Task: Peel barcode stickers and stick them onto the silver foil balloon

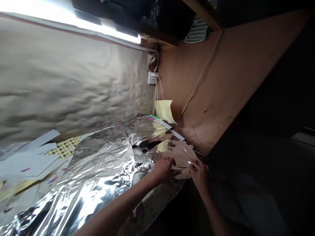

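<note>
A large crinkled sheet of shiny silver foil (98,167) lies spread over the work table. My left hand (164,169) rests at the foil's right end with fingers curled onto its edge. My right hand (199,173) is close beside it at the table's corner, fingers pinched on a thin, shiny edge of the foil (187,155). The two hands are a few centimetres apart. The view is strongly tilted.
White paper strips (36,144) and a yellow patterned sheet (64,146) lie at the left. A yellow note (165,110), a wall socket (152,78) with a cable, a lit tube lamp (73,19) and a brown wooden side panel (221,88) stand behind. Dark space lies to the right.
</note>
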Motion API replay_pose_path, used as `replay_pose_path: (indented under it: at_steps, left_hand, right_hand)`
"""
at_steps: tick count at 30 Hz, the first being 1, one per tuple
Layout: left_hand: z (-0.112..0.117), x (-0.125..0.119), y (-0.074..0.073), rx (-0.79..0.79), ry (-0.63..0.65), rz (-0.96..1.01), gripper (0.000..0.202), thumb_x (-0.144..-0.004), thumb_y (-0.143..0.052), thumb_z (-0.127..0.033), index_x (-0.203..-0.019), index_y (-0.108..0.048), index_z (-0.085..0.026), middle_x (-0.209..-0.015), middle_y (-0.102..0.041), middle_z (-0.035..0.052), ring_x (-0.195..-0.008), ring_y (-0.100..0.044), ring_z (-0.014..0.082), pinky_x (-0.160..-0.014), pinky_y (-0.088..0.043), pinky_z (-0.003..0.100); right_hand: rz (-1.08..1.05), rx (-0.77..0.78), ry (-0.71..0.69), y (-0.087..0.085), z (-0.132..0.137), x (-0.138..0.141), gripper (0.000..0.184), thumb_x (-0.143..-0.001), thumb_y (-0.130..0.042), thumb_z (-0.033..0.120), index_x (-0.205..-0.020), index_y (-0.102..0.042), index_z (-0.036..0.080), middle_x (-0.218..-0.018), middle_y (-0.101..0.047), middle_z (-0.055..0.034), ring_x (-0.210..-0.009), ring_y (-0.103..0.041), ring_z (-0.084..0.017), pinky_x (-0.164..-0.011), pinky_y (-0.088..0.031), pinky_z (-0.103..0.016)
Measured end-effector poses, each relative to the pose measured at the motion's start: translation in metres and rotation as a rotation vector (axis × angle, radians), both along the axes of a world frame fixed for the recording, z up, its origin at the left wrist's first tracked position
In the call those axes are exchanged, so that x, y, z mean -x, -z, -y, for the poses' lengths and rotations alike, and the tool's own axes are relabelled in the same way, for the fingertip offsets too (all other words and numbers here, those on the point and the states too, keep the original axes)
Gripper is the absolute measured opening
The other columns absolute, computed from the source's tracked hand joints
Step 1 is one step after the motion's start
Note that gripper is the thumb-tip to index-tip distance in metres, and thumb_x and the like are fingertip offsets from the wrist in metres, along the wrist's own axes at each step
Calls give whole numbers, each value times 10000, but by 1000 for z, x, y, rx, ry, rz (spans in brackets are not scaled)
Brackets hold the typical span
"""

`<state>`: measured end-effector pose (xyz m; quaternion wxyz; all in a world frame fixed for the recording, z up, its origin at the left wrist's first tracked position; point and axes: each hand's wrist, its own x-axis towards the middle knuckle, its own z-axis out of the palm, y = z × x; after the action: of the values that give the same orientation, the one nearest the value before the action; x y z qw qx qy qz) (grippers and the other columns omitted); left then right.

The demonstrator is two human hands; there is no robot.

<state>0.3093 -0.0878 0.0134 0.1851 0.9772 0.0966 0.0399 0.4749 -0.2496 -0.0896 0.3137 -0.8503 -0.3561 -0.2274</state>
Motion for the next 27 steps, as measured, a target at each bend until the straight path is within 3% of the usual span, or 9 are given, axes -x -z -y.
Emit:
replay_pose_path:
  at_steps: [3, 6, 10, 14, 18, 22, 24, 27]
  left_hand:
    - [4, -26, 17, 22, -73, -35, 395, -783, -660, -534, -1000, -644, -205, -1009, -678, 75, -950, -634, 253, -735, -476, 299]
    - [3, -33, 26, 36, -109, -71, 283, -823, -632, -480, -956, -674, -233, -957, -695, 44, -897, -650, 230, -694, -460, 279]
    - [2, -32, 26, 38, -124, -96, 275, -860, -580, -476, -968, -688, -247, -955, -703, 48, -934, -647, 235, -717, -457, 286]
    - [3, -38, 21, 47, -123, -122, 417, -697, -726, -530, -994, -683, -241, -966, -703, 63, -934, -648, 265, -730, -472, 303]
    - [3, -45, 19, 56, -152, -142, 238, -779, -661, -421, -939, -724, -257, -917, -716, 69, -868, -672, 266, -700, -476, 311]
    - [-2, -45, 16, 65, -149, -121, 233, -852, -571, -372, -935, -735, -229, -903, -718, 91, -871, -675, 266, -694, -462, 302]
    - [-5, -42, 13, 79, -122, -99, 247, -884, -530, -359, -913, -734, -222, -866, -716, 82, -858, -675, 246, -692, -452, 286]
    - [-4, -36, 8, 103, -80, -44, 238, -895, -518, -339, -895, -726, -222, -833, -712, 64, -829, -670, 221, -684, -436, 265]
  right_hand:
    - [-77, -29, 0, -5, 1, 5, 378, -887, -524, 431, -1004, -750, 152, -1203, -635, -154, -1078, -563, -310, -947, -448, -453]
    - [-162, -146, -36, -9, 3, 7, 384, -886, -527, 437, -1060, -716, 152, -1280, -578, -169, -1141, -540, -315, -977, -438, -481]
    - [-230, -335, -58, -15, 9, 10, 423, -892, -520, 431, -1177, -638, 142, -1312, -528, -184, -1208, -512, -298, -1035, -407, -498]
    - [-294, -338, -95, -18, 14, 15, 408, -878, -536, 411, -1164, -631, 135, -1263, -555, -176, -1199, -519, -295, -1046, -402, -502]
    - [-315, -373, -76, -17, 21, 24, 372, -883, -535, 401, -1153, -629, 163, -1249, -565, -150, -1171, -537, -280, -1023, -425, -480]
    - [-421, -396, -26, -20, 29, 30, 385, -893, -516, 475, -1064, -656, 160, -1080, -645, -139, -947, -630, -254, -805, -525, -373]
    - [-545, -355, -42, -27, 28, 30, 431, -903, -476, 534, -929, -670, 150, -871, -688, -111, -757, -646, -227, -659, -511, -312]
    - [-627, -226, -124, -45, 17, 28, 530, -918, -399, 593, -770, -668, 161, -674, -676, -67, -630, -631, -202, -572, -447, -263]
